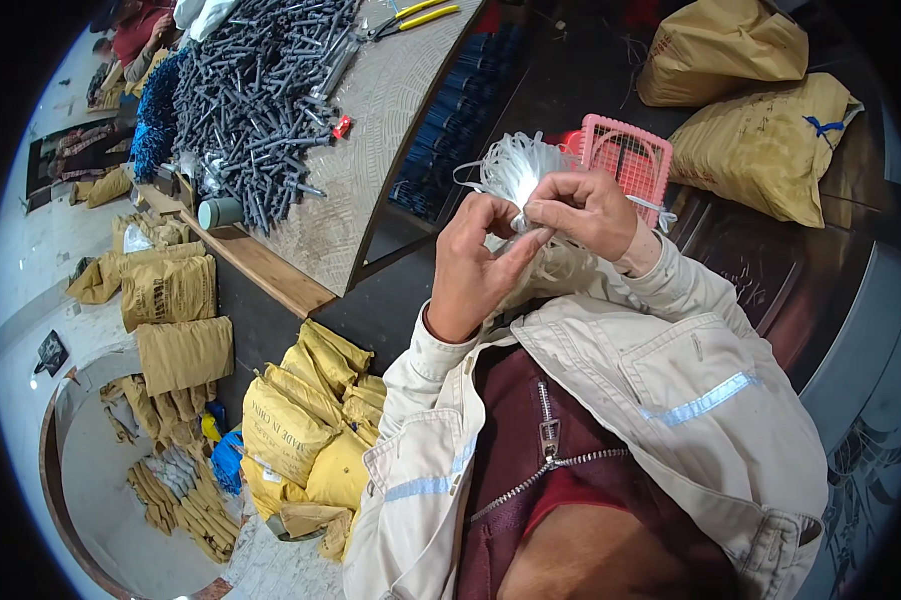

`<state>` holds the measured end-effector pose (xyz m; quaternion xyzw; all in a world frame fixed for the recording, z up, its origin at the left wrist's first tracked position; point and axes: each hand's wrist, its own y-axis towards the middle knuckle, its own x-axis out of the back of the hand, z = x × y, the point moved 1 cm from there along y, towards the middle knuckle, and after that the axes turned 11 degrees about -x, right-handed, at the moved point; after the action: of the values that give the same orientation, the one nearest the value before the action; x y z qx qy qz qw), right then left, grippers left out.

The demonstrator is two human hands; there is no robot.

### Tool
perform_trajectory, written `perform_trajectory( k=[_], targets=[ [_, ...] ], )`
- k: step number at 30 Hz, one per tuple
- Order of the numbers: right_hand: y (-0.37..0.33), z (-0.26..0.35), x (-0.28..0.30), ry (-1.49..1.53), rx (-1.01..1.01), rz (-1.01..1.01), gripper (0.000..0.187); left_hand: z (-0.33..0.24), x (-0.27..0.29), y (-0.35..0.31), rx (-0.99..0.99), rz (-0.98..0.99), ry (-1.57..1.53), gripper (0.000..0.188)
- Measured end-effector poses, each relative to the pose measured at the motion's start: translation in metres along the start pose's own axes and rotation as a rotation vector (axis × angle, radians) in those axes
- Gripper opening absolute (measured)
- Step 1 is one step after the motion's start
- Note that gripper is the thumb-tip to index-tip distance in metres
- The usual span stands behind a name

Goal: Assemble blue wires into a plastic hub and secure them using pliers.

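A bundle of clear whitish plastic strands (518, 165), looped at its top, is held up in front of my chest. My left hand (475, 265) closes on the gathered neck of the bundle from the left, its thumb pointing toward the right hand. From the other side, my right hand (585, 213) pinches the same neck with thumb and forefinger. The fingertips nearly meet there, and what lies right between them is partly hidden. More loose strands hang below the hands, in front of my light jacket.
A slanting tabletop (315, 215) at the upper left bears a heap of dark grey stick-like pieces (255, 100) and yellow-handled pliers (415, 18). A pink plastic basket (627, 160) stands behind my right hand. Tan sacks (760, 145) lie at the upper right, yellow packages (295, 425) at the lower left.
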<state>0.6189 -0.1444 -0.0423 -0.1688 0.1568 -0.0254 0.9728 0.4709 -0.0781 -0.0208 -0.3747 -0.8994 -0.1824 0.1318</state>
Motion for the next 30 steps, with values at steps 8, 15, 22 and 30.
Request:
perform_trajectory(
  k=[8, 15, 22, 30],
  targets=[
    [-0.002, -0.001, -0.006, 0.054, -0.025, 0.006, 0.014, 0.007, 0.011, -0.004, 0.112, 0.062, -0.137, 0.019],
    [-0.005, -0.002, -0.003, 0.086, -0.101, -0.028, 0.014, 0.0, 0.012, -0.009, 0.095, -0.059, -0.128, 0.011],
    [-0.01, -0.014, -0.011, 0.19, -0.075, -0.038, 0.016, -0.005, 0.012, -0.024, 0.2, -0.173, -0.164, 0.007],
    [-0.018, -0.019, -0.016, 0.255, -0.053, -0.069, 0.017, -0.014, 0.015, -0.038, 0.1, -0.089, -0.292, 0.007]
  ],
)
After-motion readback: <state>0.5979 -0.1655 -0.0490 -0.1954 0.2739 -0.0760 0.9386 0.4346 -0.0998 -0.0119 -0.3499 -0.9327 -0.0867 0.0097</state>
